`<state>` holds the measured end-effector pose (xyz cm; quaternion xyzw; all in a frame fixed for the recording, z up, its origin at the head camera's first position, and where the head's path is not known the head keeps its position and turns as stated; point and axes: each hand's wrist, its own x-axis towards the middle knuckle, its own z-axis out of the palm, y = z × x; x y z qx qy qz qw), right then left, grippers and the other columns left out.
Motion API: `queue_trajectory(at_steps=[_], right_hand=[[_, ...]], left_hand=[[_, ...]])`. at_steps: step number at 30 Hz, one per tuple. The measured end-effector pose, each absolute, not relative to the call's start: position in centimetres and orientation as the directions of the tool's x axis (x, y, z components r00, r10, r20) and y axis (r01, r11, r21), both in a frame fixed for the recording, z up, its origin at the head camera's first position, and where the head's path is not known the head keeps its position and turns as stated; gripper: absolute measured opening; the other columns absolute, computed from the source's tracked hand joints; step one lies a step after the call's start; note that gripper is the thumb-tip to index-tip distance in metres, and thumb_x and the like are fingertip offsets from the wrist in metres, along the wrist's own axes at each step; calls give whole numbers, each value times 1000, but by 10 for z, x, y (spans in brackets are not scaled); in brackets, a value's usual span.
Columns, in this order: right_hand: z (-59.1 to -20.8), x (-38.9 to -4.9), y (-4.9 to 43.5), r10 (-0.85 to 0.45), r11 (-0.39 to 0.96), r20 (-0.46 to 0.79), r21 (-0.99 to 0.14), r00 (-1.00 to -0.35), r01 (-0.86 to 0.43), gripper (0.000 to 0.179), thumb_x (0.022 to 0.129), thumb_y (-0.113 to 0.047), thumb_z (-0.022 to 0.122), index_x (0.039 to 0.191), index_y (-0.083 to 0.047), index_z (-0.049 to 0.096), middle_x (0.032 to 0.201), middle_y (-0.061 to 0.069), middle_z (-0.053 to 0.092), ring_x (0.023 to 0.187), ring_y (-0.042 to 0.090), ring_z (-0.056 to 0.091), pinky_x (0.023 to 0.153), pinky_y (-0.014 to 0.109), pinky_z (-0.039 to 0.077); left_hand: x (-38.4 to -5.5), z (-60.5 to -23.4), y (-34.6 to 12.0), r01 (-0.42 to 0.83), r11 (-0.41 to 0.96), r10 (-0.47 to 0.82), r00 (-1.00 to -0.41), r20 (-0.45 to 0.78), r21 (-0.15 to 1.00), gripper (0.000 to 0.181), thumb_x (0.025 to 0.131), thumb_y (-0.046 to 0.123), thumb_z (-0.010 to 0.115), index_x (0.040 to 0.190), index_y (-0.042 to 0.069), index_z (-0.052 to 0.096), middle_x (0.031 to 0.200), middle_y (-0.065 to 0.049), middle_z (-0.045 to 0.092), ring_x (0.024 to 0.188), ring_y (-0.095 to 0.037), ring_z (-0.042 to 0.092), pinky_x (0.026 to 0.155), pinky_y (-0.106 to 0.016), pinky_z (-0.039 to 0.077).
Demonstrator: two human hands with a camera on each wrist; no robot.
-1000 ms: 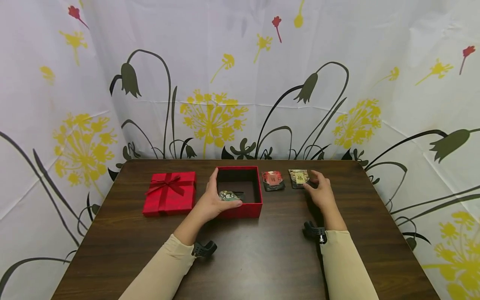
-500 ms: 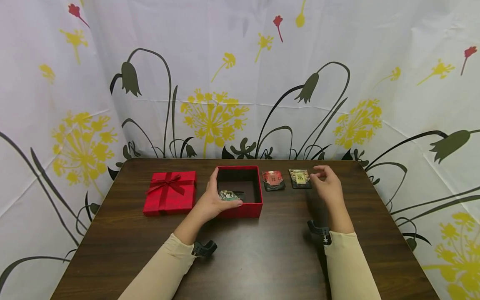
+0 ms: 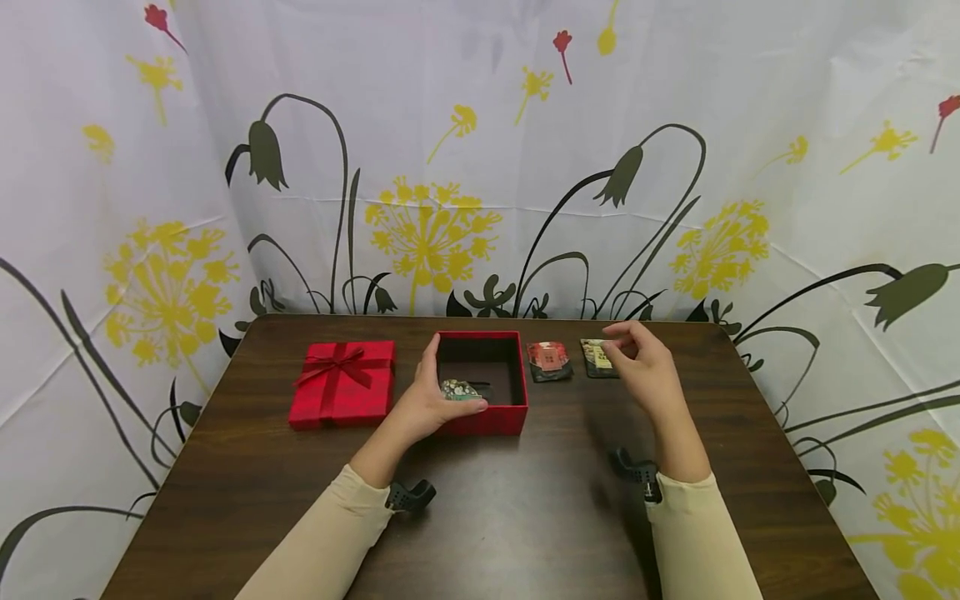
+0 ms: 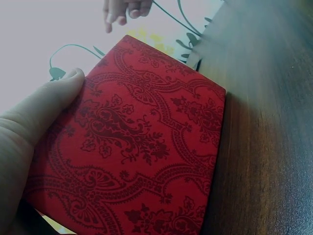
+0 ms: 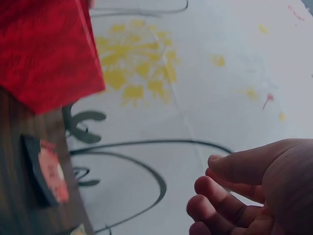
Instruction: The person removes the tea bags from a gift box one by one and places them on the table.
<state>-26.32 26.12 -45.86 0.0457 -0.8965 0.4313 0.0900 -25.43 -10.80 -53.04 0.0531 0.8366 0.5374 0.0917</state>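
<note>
A red patterned gift box [image 3: 487, 422] stands without its lid, its dark inside facing up. My left hand [image 3: 424, 407] holds it at the left front corner, the thumb along the front rim; in the left wrist view the thumb lies against the red wall [image 4: 132, 132]. Inside is a green flowered sachet [image 3: 457, 390], partly hidden by the wall and hand. My right hand [image 3: 651, 367] is raised near the yellow-labelled sachet [image 3: 595, 358], partly covering it. Its fingers are loosely bent and hold nothing, as the right wrist view of the hand [image 5: 274, 188] shows.
A red lid with a ribbon bow [image 3: 343, 383] lies left of the box. Between box and right hand lies a red-labelled sachet [image 3: 550, 361]. The brown wooden table [image 3: 510, 517] ends at a flowered white curtain [image 3: 495, 150].
My right hand first drew back to the right from the yellow-labelled sachet, then rose and came left, partly over it. The left hand, box and sachets have stayed put.
</note>
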Motion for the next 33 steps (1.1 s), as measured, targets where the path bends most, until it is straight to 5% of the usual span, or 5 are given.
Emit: queue_trajectory(at_steps=[16, 33], right_hand=[[-430, -244, 192, -240, 535, 244, -774, -940, -338, 22, 103, -17, 78, 124, -19, 73, 100, 6, 72, 82, 22, 64, 69, 28, 53], [-422, -276, 138, -434, 527, 152, -757, -888, -387, 22, 104, -17, 75, 126, -20, 74, 121, 5, 75, 110, 22, 72, 97, 47, 60]], left_hand=[[-253, -530, -106, -18, 408, 192, -976, -105, 913, 137, 81, 47, 95, 176, 30, -4, 183, -16, 9, 167, -43, 19, 127, -72, 31], [-253, -530, -109, -43, 401, 185, -974, -127, 915, 139, 80, 50, 95, 175, 33, -5, 181, -15, 14, 164, -47, 25, 125, -76, 29]])
